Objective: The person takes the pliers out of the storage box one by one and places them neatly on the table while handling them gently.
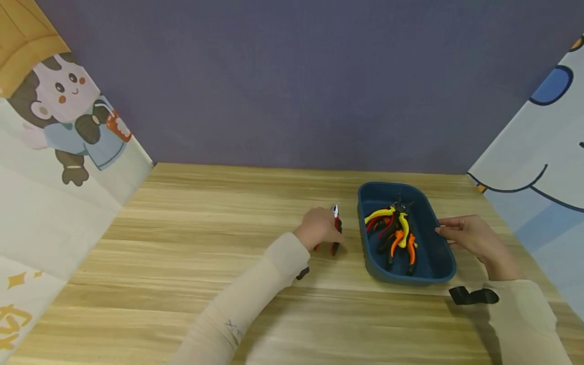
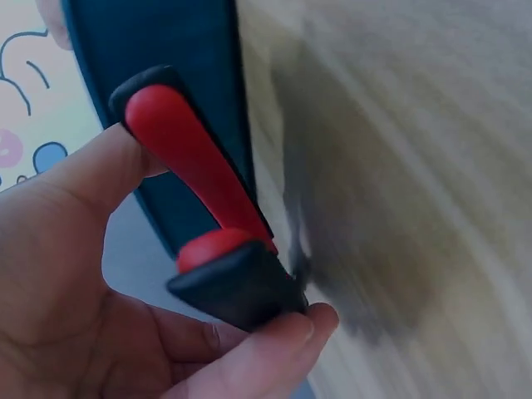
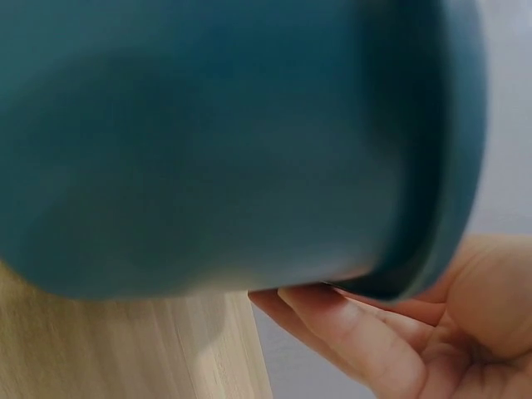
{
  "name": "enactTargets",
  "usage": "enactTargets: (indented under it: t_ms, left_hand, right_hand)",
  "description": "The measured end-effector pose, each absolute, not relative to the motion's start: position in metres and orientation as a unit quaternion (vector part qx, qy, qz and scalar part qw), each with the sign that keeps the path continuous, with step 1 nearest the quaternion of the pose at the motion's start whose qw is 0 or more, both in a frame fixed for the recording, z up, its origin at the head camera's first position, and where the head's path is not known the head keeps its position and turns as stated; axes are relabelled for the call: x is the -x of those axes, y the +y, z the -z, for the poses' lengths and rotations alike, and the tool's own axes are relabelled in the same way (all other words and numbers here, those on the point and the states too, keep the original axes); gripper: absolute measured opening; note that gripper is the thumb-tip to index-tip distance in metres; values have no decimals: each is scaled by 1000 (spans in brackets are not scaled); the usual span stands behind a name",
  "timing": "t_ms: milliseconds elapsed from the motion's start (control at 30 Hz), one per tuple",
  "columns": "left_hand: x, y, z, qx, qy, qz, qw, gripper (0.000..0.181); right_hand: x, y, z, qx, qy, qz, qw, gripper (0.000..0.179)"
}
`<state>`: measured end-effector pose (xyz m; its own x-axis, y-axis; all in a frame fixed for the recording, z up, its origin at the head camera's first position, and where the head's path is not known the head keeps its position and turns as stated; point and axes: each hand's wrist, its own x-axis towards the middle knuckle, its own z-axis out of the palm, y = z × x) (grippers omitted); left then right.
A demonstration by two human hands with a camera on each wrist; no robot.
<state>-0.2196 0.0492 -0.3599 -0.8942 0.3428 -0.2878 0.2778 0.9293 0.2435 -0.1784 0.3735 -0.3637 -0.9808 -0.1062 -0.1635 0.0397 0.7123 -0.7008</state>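
Note:
My left hand (image 1: pixel 319 226) holds a pair of pliers (image 1: pixel 338 226) with red and black handles, left of a dark blue plastic bin (image 1: pixel 433 261). In the left wrist view the two pliers handles (image 2: pixel 191 158) stand spread apart between thumb and fingers. The silver jaws point toward the back of the table. At the bin's right side my right hand (image 1: pixel 476 243) grips the rim, and the right wrist view shows fingers (image 3: pixel 349 328) under the lip. Inside the bin lie several pliers, some with yellow handles (image 1: pixel 404 229) and some with orange ones (image 1: pixel 397 244).
The bin stands on a wood-grain table (image 1: pixel 205 243) toward the right. A dark grey panel (image 1: pixel 292 86) closes off the back, and printed white panels (image 1: pixel 41 203) stand at both sides. Black straps (image 1: pixel 473 296) show near the wrists.

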Motion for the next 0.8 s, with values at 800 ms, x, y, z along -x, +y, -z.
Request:
enactTargets:
  t_ms: [800]
  left_hand:
    - [211,78,379,-151,981,30,121,51]
  right_hand:
    - [180,374,363,14,924,370,100,49]
